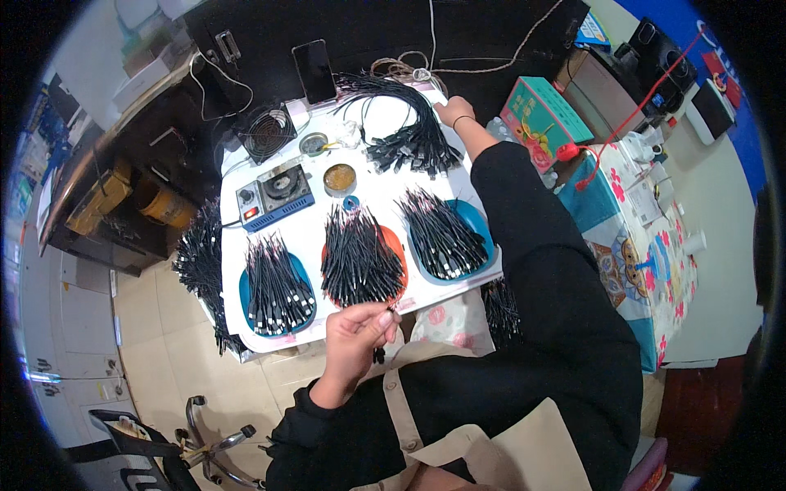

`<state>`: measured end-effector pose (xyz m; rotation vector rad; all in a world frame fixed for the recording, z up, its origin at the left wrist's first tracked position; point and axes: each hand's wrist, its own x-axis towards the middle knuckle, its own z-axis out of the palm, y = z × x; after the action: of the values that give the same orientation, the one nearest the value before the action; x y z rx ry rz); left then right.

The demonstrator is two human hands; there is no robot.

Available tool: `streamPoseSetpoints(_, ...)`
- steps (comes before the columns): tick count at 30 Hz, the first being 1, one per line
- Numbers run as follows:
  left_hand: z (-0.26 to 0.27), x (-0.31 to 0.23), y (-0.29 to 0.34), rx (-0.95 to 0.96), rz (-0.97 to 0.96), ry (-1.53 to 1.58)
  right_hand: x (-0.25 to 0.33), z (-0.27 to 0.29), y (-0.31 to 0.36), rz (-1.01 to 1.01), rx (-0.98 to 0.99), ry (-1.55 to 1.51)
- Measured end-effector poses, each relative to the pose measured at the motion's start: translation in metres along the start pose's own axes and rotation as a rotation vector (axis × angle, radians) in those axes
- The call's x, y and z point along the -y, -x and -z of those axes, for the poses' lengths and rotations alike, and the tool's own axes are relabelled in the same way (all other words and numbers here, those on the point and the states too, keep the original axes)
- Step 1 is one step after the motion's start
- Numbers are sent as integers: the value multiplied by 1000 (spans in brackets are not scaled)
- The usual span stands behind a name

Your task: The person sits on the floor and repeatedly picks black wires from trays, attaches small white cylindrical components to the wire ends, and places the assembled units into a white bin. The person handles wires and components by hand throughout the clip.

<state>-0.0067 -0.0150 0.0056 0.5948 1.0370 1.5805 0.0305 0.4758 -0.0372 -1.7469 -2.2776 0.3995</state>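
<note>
My left hand (356,340) is closed in a pinch in front of the table's near edge, holding a short black cable (378,355) that hangs below the fingers. My right arm stretches to the far right of the table. There my right hand (455,111) is curled beside a large bundle of black cables (409,135); what it grips, if anything, is hidden. Cut black cables with bared ends lie heaped in a left blue tray (309,315), a middle orange tray (399,245) and a right blue tray (483,225).
Behind the trays stand a blue soldering device (282,192), a round tin (340,178), a small fan (266,135) and an upright phone (313,72). More cables (201,262) hang at the table's left. At right are a green box (544,123) and a cloth-covered table (655,270).
</note>
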Motion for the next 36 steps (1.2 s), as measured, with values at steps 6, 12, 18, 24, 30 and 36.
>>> streamPoseSetpoints(6, 8, 1, -9, -44, 105, -21, 56, -14, 7, -136, 272, 140)
streamPoseSetpoints(12, 7, 1, -13, -52, 146, -32, 46, -34, 10, -78, 311, 175)
streamPoseSetpoints(18, 4, 6, -16, -16, 148, 19, 11, -26, 34, 36, 238, 172)
streamPoseSetpoints(24, -11, 5, -5, -38, 26, 79, 8, -18, 49, 112, -170, -11)
streamPoseSetpoints(30, -21, -16, 9, -93, -213, 52, 36, 58, 82, 419, -481, -590)
streamPoseSetpoints(36, -45, -59, 11, -98, -335, 37, 70, 160, 230, 754, -405, -855)
